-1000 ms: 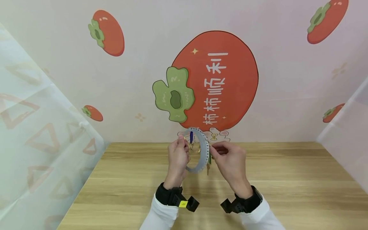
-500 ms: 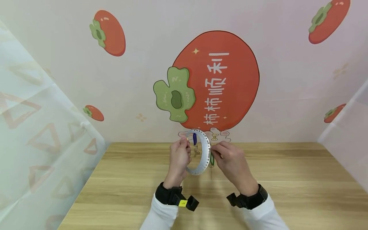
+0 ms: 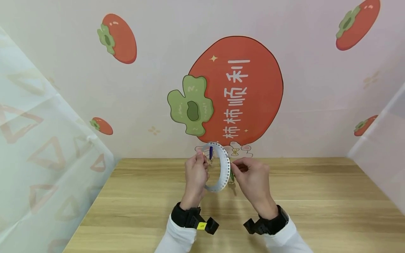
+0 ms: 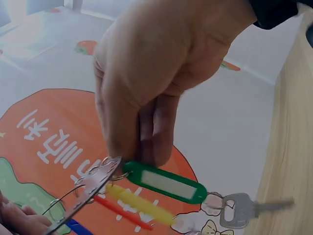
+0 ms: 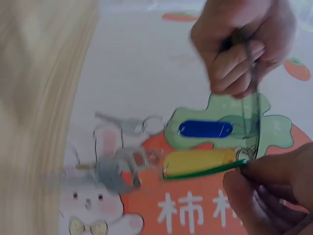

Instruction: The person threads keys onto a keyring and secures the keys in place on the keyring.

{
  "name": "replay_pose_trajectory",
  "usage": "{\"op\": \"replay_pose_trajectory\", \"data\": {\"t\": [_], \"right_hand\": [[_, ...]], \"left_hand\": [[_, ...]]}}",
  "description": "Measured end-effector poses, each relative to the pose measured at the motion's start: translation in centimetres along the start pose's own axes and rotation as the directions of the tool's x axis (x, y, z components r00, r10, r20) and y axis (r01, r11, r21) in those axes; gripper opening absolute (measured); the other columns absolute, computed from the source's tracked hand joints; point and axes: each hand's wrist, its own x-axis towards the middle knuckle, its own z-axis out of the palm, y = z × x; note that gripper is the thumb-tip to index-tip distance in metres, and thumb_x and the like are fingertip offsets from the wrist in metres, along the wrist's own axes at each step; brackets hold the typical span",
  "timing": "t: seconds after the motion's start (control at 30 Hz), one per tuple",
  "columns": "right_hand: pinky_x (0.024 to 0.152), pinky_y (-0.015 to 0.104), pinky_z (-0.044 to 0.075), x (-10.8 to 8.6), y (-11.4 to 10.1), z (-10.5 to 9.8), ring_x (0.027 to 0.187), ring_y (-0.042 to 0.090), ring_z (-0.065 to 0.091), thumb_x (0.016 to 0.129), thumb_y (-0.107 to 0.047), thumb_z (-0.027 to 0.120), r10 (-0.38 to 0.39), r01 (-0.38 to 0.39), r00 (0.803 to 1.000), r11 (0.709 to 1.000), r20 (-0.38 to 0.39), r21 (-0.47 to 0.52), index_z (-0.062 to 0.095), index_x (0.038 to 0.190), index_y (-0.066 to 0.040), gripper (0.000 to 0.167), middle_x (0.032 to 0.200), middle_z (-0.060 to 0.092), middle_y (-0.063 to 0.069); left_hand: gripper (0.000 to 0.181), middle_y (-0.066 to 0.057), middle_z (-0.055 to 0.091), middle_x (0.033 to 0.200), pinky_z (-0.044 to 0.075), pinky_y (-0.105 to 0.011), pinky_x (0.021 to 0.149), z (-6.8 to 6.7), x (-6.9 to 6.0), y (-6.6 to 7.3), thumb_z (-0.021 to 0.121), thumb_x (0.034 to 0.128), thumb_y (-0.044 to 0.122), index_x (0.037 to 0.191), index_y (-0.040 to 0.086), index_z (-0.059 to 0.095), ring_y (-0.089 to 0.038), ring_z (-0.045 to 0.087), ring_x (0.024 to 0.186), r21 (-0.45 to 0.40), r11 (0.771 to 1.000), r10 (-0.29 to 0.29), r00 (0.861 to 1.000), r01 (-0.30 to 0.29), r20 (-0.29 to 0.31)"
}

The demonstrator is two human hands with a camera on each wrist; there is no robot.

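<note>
A pale, translucent round band (image 3: 225,170) with a row of small holes along its edge stands upright in the air, gripped at its left side by my left hand (image 3: 196,174). My right hand (image 3: 253,179) pinches the ring end of a green key tag (image 4: 166,183) at the band's right edge. From that tag hangs a silver key (image 4: 238,209), blurred at its tip. A yellow tag (image 4: 142,203), a red tag (image 4: 122,212) and a blue tag (image 5: 205,129) also hang from the band. Fingers hide where the green tag's small ring meets the band.
A wood-grain table (image 3: 142,211) lies below both hands. Behind it rises a printed backdrop (image 3: 303,88) with persimmon drawings. A pale curtain (image 3: 47,158) borders the left side, and another pale panel (image 3: 386,147) borders the right.
My right hand shifted slightly right and then came back toward the band, still pinching the green tag. The tag and key swung a little. My left hand has kept its grip on the band.
</note>
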Motion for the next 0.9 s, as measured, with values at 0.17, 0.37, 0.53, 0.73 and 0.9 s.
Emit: {"op": "replay_pose_trajectory", "data": {"t": [0.17, 0.37, 0.53, 0.73, 0.9], "right_hand": [[0.054, 0.030, 0.054, 0.2, 0.8, -0.4, 0.062, 0.015, 0.067, 0.073, 0.006, 0.086, -0.286, 0.288, 0.957, 0.946, 0.036, -0.150, 0.075, 0.079, -0.002, 0.015, 0.073, 0.069, 0.006], [0.055, 0.029, 0.054, 0.2, 1.1, -0.9, 0.064, 0.016, 0.066, 0.071, 0.007, 0.087, -0.355, 0.368, 0.929, 0.917, 0.107, -0.154, 0.074, 0.084, -0.002, 0.020, 0.077, 0.068, 0.006], [0.058, 0.027, 0.054, 0.1, 0.5, -0.4, 0.063, 0.010, 0.064, 0.080, -0.002, 0.084, -0.084, 0.088, 0.993, 0.995, 0.081, -0.048, 0.075, 0.087, -0.003, 0.012, 0.076, 0.069, 0.003], [0.053, 0.024, 0.052, -0.1, -0.2, 0.0, 0.055, 0.007, 0.063, 0.088, -0.010, 0.079, 0.202, -0.210, 0.976, 0.972, 0.087, 0.102, 0.078, 0.083, -0.005, 0.008, 0.068, 0.069, -0.001], [0.051, 0.022, 0.052, -0.1, -0.3, 0.3, 0.053, 0.009, 0.064, 0.088, -0.007, 0.078, 0.184, -0.190, 0.981, 0.971, 0.055, 0.144, 0.077, 0.081, -0.003, 0.008, 0.066, 0.070, 0.000]], "left_hand": [[0.039, 0.003, 0.030, 0.062, 0.021, -0.020, 0.044, -0.1, 0.0, -0.1, 0.033, 0.1122, 0.023, 0.080, 0.004, 0.046, -0.007, 0.026, 0.047, 0.019, 1.000, -0.023, 1.000, 0.022, 0.022], [0.038, 0.004, 0.027, 0.062, 0.020, -0.020, 0.046, -0.4, 0.0, -0.1, 0.032, 0.1123, 0.023, 0.080, 0.006, 0.044, -0.007, 0.024, 0.048, 0.013, 0.999, -0.051, 0.997, 0.050, 0.054], [0.037, 0.004, 0.028, 0.062, 0.020, -0.020, 0.046, -0.5, 0.0, 0.1, 0.030, 0.1126, 0.022, 0.083, 0.005, 0.044, -0.006, 0.025, 0.048, -0.036, 0.998, -0.043, 0.999, 0.044, 0.026], [0.039, 0.004, 0.028, 0.061, 0.021, -0.020, 0.045, -0.4, 0.0, 0.2, 0.032, 0.1124, 0.023, 0.080, 0.005, 0.044, -0.006, 0.026, 0.046, -0.065, 0.998, -0.024, 1.000, 0.023, -0.009], [0.039, 0.004, 0.028, 0.061, 0.022, -0.020, 0.045, -0.4, 0.1, 0.2, 0.032, 0.1125, 0.024, 0.081, 0.005, 0.045, -0.006, 0.026, 0.046, -0.067, 0.998, -0.018, 1.000, 0.018, -0.006]]}}
